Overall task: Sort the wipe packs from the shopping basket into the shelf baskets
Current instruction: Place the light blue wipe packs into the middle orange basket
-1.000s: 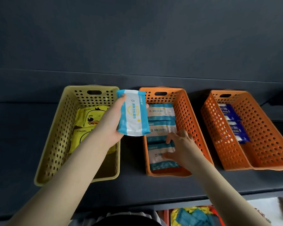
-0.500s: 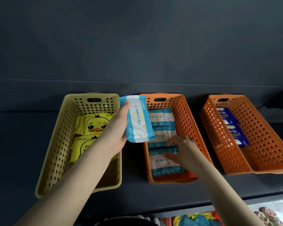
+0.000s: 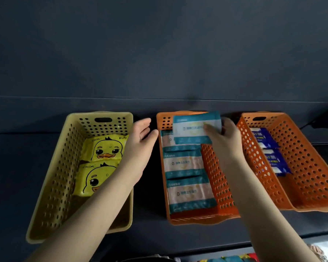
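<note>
Handoff done: teal-white pack (image 3: 187,129) went left hand (image 3: 140,142) to right hand (image 3: 225,142); one drop from sorted.
Your right hand pinches it over the far end of the middle orange basket (image 3: 216,176), above three matching flat packs (image 3: 184,163). Your left hand is empty and slack, by the yellow basket (image 3: 64,167). Soft glossy pouch; rigid perforated plastic walls.

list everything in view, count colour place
yellow basket: 1, yellow, left on shelf
duck wipe packs: 2, yellow, in yellow basket
middle basket: 1, orange, centre of shelf
teal wipe packs: 3, teal-white, in middle basket
held teal pack: 1, teal-white, over middle basket
right basket: 1, orange, right on shelf
blue wipe packs: 2, blue-white, in right basket
shelf: 1, dark grey, under baskets
left hand: 1, open, between yellow and middle baskets
right hand: 1, grip on held teal pack
</note>
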The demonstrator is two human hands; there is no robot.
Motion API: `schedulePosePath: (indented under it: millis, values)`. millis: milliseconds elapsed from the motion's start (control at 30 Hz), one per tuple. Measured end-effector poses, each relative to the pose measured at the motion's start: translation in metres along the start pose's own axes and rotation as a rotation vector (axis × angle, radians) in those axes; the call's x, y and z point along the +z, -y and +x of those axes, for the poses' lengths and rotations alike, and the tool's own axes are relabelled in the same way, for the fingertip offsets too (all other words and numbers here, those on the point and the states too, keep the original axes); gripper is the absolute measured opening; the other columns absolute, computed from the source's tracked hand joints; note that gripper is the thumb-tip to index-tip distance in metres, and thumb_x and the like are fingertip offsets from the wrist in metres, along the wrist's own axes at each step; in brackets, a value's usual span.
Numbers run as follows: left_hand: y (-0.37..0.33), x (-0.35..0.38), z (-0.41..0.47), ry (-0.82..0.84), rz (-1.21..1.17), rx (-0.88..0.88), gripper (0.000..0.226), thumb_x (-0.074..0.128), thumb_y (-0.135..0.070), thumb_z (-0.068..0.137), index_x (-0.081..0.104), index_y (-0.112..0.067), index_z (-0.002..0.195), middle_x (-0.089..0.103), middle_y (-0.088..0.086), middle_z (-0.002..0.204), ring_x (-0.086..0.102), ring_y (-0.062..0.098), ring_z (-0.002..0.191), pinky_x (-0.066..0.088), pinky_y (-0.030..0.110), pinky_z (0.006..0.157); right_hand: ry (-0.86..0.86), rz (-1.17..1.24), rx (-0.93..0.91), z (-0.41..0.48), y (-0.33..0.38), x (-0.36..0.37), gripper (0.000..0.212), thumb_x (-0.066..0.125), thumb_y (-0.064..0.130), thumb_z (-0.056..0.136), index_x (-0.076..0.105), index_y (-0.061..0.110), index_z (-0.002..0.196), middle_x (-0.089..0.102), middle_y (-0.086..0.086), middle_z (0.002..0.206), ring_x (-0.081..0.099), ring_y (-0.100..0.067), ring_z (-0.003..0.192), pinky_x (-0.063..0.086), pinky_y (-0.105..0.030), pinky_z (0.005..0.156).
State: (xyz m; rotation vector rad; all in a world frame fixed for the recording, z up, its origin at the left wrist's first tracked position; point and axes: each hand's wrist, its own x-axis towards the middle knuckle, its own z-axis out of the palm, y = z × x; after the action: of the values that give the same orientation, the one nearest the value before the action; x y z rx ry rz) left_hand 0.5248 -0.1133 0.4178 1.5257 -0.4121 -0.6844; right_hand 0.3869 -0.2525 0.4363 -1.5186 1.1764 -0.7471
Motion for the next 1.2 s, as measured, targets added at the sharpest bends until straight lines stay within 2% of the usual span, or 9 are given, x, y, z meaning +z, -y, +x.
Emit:
schedulePosePath:
  millis: [133,233,300,433,567,667,933,1067,1200]
  values:
    - [0.004,0.004,0.008,0.119,-0.123,-0.192,0.050,0.052,-0.019,0.098,0.036,-0.020,0.146,0.042,-0.004,0.145,0.039,0.009,0.133,0.028,0.029,0.114,-0.001,-0.422,-0.096,0.033,-0.007,0.011,0.022,0.063,0.022,0.087,0.061,0.014,0.108,0.068,-0.002,0.095,0.066,-0.019,0.085,0.056,-0.039,0.077]
    - [0.009,0.006,0.012,0.164,-0.192,-0.303,0.050,0.053,-0.027,0.097,0.039,-0.024,0.144,0.048,0.002,0.145,0.045,0.018,0.132,0.032,0.042,0.115,0.101,-0.491,-0.123,0.041,-0.020,0.033,0.026,0.060,0.024,0.091,0.058,0.016,0.115,0.065,0.001,0.084,0.060,-0.011,0.065,0.051,-0.018,0.055]
    - [0.011,0.006,0.014,0.170,-0.193,-0.315,0.046,0.051,-0.029,0.097,0.043,-0.024,0.142,0.053,0.001,0.139,0.048,0.018,0.129,0.037,0.038,0.110,0.123,-0.519,-0.075,0.041,-0.030,0.041,0.029,0.059,0.024,0.093,0.054,0.015,0.120,0.067,-0.002,0.087,0.055,-0.007,0.058,0.044,-0.013,0.046]
    - [0.006,0.005,0.012,0.188,-0.222,-0.314,0.041,0.044,-0.025,0.100,0.044,-0.020,0.141,0.056,0.004,0.135,0.049,0.017,0.123,0.042,0.029,0.095,0.106,-0.540,-0.070,0.039,-0.039,0.040,0.053,0.066,0.023,0.089,0.043,0.015,0.136,0.058,-0.006,0.126,0.061,-0.015,0.093,0.047,-0.026,0.079]
    - [0.009,0.004,0.012,0.186,-0.222,-0.325,0.043,0.046,-0.026,0.100,0.045,-0.020,0.142,0.054,0.005,0.138,0.047,0.022,0.129,0.041,0.035,0.105,0.161,-0.645,-0.182,0.028,-0.042,0.047,0.061,0.074,0.027,0.084,0.042,0.019,0.135,0.029,-0.005,0.144,0.052,-0.022,0.116,0.044,-0.032,0.099]
    - [0.007,0.004,0.012,0.183,-0.205,-0.329,0.044,0.044,-0.025,0.100,0.041,-0.019,0.144,0.051,0.003,0.142,0.045,0.022,0.132,0.037,0.041,0.111,0.159,-0.759,-0.203,0.029,-0.049,0.052,0.053,0.070,0.031,0.086,0.048,0.020,0.133,0.026,-0.008,0.145,0.036,-0.031,0.130,0.037,-0.044,0.108]
    - [-0.003,0.007,0.006,0.183,-0.142,-0.292,0.040,0.046,-0.023,0.100,0.046,-0.017,0.140,0.058,0.008,0.133,0.054,0.026,0.121,0.048,0.030,0.090,0.200,-0.855,-0.248,0.029,-0.044,0.048,0.050,0.067,0.035,0.088,0.054,0.019,0.134,0.031,-0.010,0.141,0.032,-0.033,0.129,0.028,-0.042,0.112]
    - [-0.020,0.000,-0.008,0.068,-0.084,-0.273,0.052,0.051,-0.015,0.098,0.034,-0.013,0.147,0.046,0.010,0.145,0.045,0.029,0.132,0.037,0.044,0.111,0.210,-0.768,-0.318,0.014,-0.018,0.020,0.045,0.062,0.037,0.090,0.056,0.020,0.131,0.041,-0.010,0.142,0.039,-0.028,0.131,0.031,-0.039,0.113]
    - [-0.041,-0.025,-0.047,0.111,0.062,-0.091,0.039,0.051,-0.017,0.098,0.048,-0.015,0.138,0.056,0.006,0.135,0.057,0.020,0.118,0.045,0.038,0.104,0.143,-0.774,-0.476,-0.037,0.001,-0.025,0.037,0.062,0.027,0.091,0.061,0.014,0.126,0.056,-0.011,0.130,0.052,-0.027,0.120,0.036,-0.027,0.099]
